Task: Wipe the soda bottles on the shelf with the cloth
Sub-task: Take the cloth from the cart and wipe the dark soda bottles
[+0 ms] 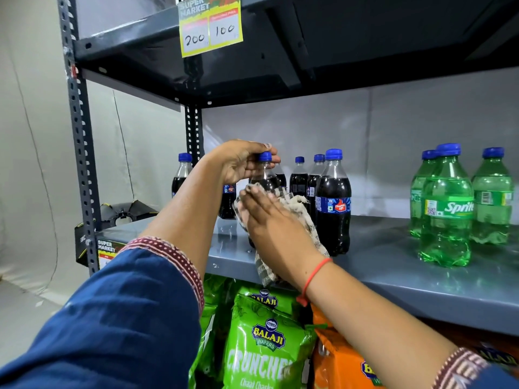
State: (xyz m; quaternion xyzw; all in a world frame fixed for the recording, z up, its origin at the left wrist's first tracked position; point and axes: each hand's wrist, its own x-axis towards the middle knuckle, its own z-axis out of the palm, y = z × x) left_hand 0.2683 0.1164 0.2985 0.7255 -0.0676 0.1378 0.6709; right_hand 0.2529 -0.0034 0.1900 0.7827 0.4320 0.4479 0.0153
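Note:
Several dark cola bottles with blue caps stand on the grey shelf [393, 265]. My left hand [241, 162] grips the blue cap and neck of one front cola bottle [266, 178], holding it upright. My right hand [269, 217] presses a checked beige cloth [297, 203] flat against the side of that same bottle; the cloth's tail hangs over the shelf's front edge. Most of the bottle's body is hidden behind my right hand. Another cola bottle [334, 203] stands just to the right of it.
Three green Sprite bottles [446, 209] stand at the right of the shelf. Green and orange snack bags [261, 346] fill the shelf below. A dark shelf with a yellow price tag [210, 26] hangs overhead. The slotted metal upright [81, 153] stands at the left.

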